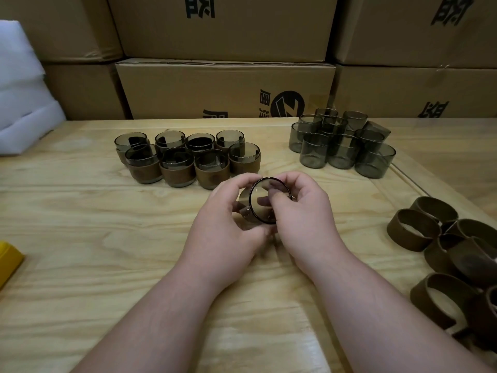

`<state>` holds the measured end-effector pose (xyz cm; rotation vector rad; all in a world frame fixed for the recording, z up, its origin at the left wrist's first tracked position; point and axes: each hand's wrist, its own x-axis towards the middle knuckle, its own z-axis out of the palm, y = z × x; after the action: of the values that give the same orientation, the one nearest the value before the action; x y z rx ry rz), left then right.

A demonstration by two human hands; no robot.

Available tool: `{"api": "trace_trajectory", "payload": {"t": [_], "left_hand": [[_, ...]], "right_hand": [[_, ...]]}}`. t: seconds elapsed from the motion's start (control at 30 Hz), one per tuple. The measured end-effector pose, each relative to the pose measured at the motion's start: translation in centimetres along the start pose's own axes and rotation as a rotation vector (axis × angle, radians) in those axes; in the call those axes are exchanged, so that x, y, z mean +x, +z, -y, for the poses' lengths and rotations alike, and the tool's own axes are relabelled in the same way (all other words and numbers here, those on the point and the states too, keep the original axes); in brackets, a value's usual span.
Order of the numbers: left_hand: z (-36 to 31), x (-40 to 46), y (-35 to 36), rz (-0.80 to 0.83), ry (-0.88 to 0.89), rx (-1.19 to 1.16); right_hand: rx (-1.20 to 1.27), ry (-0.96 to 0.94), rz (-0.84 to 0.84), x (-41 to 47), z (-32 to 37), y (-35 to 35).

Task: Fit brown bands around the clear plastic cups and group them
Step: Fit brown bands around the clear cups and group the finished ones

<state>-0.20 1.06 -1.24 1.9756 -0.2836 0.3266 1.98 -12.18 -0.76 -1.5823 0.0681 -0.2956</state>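
- Far left, a yellow object [9, 258] pokes in at the edge of the wooden table [107, 238], and white foam blocks [24, 84] sit at the back corner.
- Next along, the banded cups [188, 157] stand grouped in two rows, each smoky clear cup wearing a brown band around its lower half (eight that I can count, packed touching one another).
- In the middle, just in front of that group, the left hand [228, 224] and right hand [304, 219] hold one clear cup [269, 200] between them, tipped so its dark rim faces the camera.
- The left hand's fingers curl over the cup's far side, thumb underneath; the right hand grips the rim side with thumb and curled fingers. A brown band [246, 196] shows around the cup's body behind the rim, though how far on it sits I cannot tell.
- Right of the hands, at the back, the bare cups [341, 144] cluster upright with no bands.
- Far right, near the table edge, loose brown bands [451, 254] lie heaped.
- Behind everything, stacked cardboard boxes [226, 87] line the wall.
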Motion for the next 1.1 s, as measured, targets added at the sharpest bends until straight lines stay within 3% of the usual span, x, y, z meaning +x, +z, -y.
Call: {"api": "trace_trajectory", "payload": {"t": [0.17, 0.33, 0.53, 0.8, 1.1], "left_hand": [[-0.2, 0.2, 0.0, -0.013, -0.024, -0.080], [-0.2, 0.3, -0.5, -0.021, -0.060, -0.286], [-1.0, 0.4, -0.8, -0.130, -0.086, -0.483], [-1.1, 0.6, -0.7, -0.240, -0.119, -0.472], [-1.5, 0.5, -0.4, -0.192, -0.159, -0.588]], "right_hand": [[0.043, 0.019, 0.046, -0.1, 0.1, -0.1], [0.240, 0.046, 0.152, -0.4, 0.7, -0.4], [0.158, 0.036, 0.215, -0.7, 1.1, -0.5], [0.091, -0.097, 0.259, -1.4, 1.5, -0.4], [0.187, -0.058, 0.452, -1.7, 1.5, -0.5]]}}
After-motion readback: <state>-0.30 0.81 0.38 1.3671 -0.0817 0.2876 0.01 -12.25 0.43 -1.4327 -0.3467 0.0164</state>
